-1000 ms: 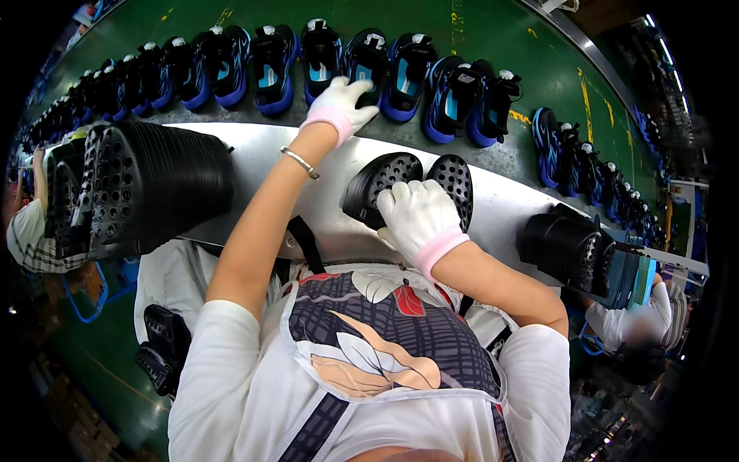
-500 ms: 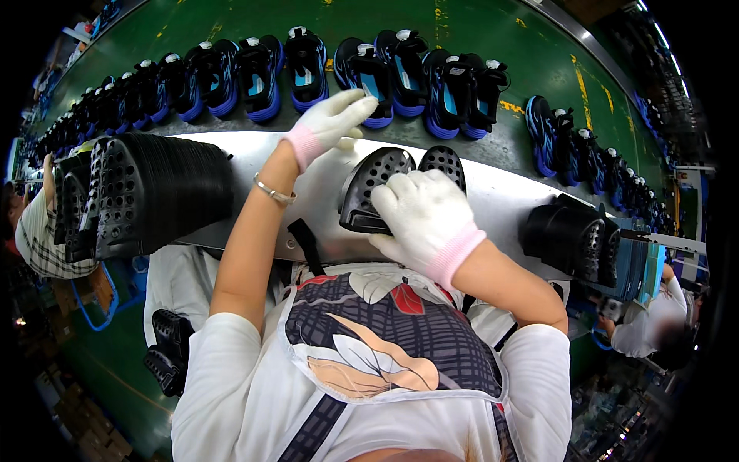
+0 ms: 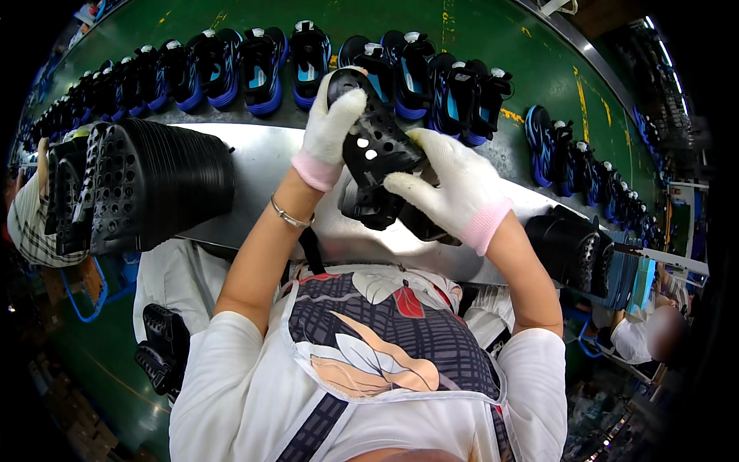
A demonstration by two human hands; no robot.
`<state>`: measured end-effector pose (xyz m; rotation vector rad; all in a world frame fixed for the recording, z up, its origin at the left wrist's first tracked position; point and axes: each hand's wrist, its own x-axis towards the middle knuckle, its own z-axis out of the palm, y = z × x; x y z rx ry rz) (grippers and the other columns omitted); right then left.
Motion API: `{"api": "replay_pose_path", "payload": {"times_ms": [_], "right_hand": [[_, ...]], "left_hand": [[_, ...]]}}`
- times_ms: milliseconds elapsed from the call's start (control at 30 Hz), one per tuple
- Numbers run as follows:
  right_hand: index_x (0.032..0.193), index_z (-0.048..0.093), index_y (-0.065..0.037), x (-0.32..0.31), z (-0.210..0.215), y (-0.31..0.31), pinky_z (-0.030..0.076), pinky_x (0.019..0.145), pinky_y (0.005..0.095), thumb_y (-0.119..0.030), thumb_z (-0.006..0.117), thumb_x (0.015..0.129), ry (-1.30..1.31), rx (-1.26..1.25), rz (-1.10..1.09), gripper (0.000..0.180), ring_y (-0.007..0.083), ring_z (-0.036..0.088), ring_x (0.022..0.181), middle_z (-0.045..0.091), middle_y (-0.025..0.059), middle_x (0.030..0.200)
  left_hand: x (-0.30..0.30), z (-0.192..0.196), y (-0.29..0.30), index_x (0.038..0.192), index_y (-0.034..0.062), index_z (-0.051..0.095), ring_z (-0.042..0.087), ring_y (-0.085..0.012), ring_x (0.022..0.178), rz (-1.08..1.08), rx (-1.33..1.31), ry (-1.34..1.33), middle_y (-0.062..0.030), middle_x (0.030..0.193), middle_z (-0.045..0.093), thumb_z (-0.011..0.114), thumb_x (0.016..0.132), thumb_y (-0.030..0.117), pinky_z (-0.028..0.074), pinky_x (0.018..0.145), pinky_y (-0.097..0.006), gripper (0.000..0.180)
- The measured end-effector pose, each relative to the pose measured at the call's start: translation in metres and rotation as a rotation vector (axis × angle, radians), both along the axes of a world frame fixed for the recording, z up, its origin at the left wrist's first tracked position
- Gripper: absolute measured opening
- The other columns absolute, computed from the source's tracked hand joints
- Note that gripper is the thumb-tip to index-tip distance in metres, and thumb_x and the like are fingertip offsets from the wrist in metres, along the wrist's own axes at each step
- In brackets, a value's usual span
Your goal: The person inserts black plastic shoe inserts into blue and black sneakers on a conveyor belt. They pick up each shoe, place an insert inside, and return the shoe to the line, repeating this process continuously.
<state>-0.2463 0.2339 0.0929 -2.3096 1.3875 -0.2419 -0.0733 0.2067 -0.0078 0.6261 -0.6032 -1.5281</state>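
Note:
Both my hands wear white gloves with pink cuffs. They hold up a black plastic shoe insert pierced with round holes, slanting over the metal table. My left hand is closed around its rounded upper end, thumb across the face. My right hand grips the lower end between thumb and fingers. Under it, a second black insert rests on the table, partly covered. Another dark piece shows beneath my right hand, mostly hidden.
A long nested stack of black inserts lies at left, a smaller stack at right. Black-and-blue shoes line the far side of the metal table. Light blue sheets stand far right. Other people sit at both sides.
My left hand, empty before, has come onto an insert. That insert has risen from the table, and my right hand has moved up and right with it.

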Motion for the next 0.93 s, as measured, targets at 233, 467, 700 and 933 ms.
{"api": "replay_pose_path", "payload": {"times_ms": [233,467,700,933], "right_hand": [[0.089,0.057,-0.003,0.008,-0.026,-0.016,0.051,0.066,0.0447,-0.042,0.064,0.084,-0.067,-0.021,-0.041,0.04,0.0366,0.065,0.072,0.064,0.0179,0.075],[0.086,0.058,-0.005,-0.006,-0.024,-0.064,0.052,0.067,0.0462,-0.044,0.057,0.087,0.426,-0.063,0.007,0.039,0.036,0.066,0.074,0.067,0.0173,0.076],[0.09,0.065,0.001,0.01,-0.023,-0.132,0.051,0.078,0.0442,-0.041,0.057,0.082,0.563,0.071,0.084,0.043,0.0392,0.064,0.083,0.066,0.0236,0.083],[0.098,0.071,-0.004,0.071,-0.039,-0.157,0.054,0.084,0.0428,-0.035,0.052,0.083,0.791,0.031,0.071,0.039,0.0357,0.067,0.092,0.07,0.0192,0.096]], "left_hand": [[-0.012,-0.009,-0.01,0.108,0.0058,0.053,0.052,-0.0055,0.072,0.276,-0.076,-0.279,0.0018,0.083,0.056,0.059,0.092,0.01,0.045,0.064,-0.021,0.018],[-0.005,-0.059,-0.031,0.118,-0.0025,0.058,0.061,-0.0342,0.104,0.255,-0.118,-0.872,-0.023,0.108,0.063,0.058,0.091,0.027,0.047,0.092,-0.037,0.04],[-0.007,-0.079,-0.027,0.115,0.0059,0.06,0.057,-0.0343,0.107,0.144,-0.377,-1.4,-0.0112,0.124,0.055,0.059,0.086,0.021,0.048,0.092,-0.041,0.033],[-0.009,-0.064,-0.031,0.121,0.0088,0.058,0.055,-0.0326,0.113,0.025,-0.242,-1.559,-0.0131,0.124,0.055,0.067,0.082,0.023,0.047,0.094,-0.04,0.042]]}}
